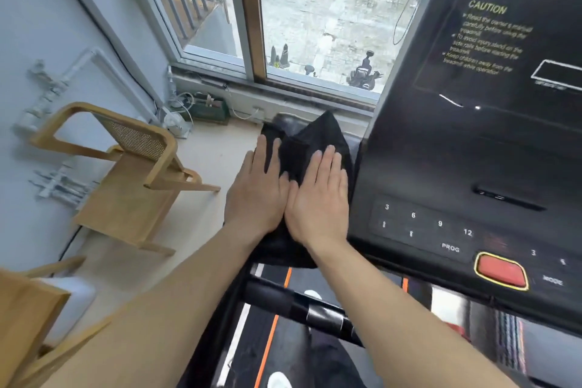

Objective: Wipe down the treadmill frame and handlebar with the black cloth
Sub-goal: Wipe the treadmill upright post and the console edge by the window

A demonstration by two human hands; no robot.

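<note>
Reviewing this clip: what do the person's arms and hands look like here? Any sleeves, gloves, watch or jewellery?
Both forearms are bare as far up as the picture shows; no sleeve edge is in view. The left hand and the right hand wear no gloves. No watch, bracelet or ring shows on either wrist or on the fingers. No markings or bandages show on them.

Both palms cover the middle of the black cloth, and whatever part of the treadmill it lies on is hidden beneath it. The console runs off the right edge of the frame, its small caution text too blurred to read fully. At lower left a wooden chair is cut by the edge. The handlebar disappears behind the right forearm.
</note>
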